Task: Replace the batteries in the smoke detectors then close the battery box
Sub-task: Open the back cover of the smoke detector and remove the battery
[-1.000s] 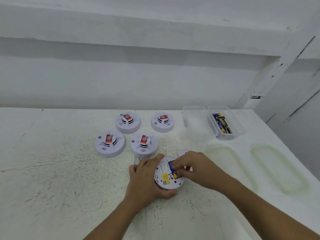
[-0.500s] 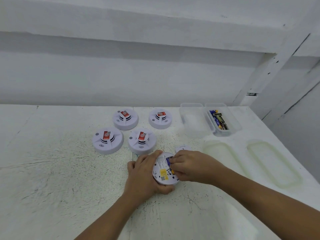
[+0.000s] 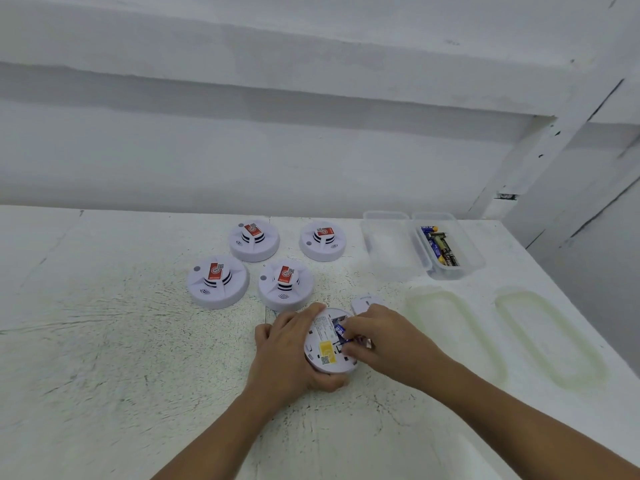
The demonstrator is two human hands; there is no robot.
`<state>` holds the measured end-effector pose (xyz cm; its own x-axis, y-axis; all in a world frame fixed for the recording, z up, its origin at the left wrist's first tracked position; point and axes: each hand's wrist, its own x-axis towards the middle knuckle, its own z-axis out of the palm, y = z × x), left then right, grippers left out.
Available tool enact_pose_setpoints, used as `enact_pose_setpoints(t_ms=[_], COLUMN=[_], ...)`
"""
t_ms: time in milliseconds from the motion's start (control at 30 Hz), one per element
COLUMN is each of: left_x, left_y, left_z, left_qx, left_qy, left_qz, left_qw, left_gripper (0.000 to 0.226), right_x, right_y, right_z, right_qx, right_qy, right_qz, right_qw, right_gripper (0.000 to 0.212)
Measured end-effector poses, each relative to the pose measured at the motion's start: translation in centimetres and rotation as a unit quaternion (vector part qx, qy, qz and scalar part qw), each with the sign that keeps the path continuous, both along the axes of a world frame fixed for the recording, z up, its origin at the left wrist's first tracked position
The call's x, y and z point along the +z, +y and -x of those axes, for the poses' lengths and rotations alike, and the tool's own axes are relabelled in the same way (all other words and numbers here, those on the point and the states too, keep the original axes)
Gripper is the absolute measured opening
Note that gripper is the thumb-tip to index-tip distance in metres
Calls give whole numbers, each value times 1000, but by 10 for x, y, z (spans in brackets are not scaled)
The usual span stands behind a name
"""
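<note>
Got the flipped smoke detector point(image 3: 323, 355) down on the bench point(image 3: 104, 341), front and centre, with the left hand point(image 3: 287, 351) grip clamped round its rim. Pinching a blue battery point(image 3: 341, 332) right at the open battery slot with the right hand point(image 3: 388, 337) grip. Also spotted: loose cover point(image 3: 363, 301) just behind, four more detectors point(image 3: 218, 282) upright further back, open battery box point(image 3: 476, 259) with batteries inside, back right.
</note>
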<state>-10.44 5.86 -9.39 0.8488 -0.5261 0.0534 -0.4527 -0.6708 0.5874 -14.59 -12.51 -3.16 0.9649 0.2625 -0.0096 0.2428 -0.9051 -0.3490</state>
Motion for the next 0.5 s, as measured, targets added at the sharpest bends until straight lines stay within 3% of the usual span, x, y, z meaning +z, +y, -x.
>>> enact_pose_setpoints(t_ms=[100, 167, 333, 500], left_x=[2, 3, 4, 7], left_y=[-1, 0, 2, 0], left_z=[0, 1, 3, 2], left_qx=[1, 2, 5, 8], left_qy=[1, 3, 13, 24], left_qz=[-1, -1, 10, 0], left_qw=[1000, 1000, 1000, 1000], left_gripper=[114, 113, 112, 114], right_x=[3, 9, 33, 49], right_y=[2, 0, -25, -66], right_z=[1, -2, -29, -83], right_qx=[-59, -107, -240, -321], right_qy=[14, 45, 87, 20], right_qz=[-20, -96, -339, -441], right_qw=[998, 989, 905, 838], right_gripper=[9, 6, 10, 13])
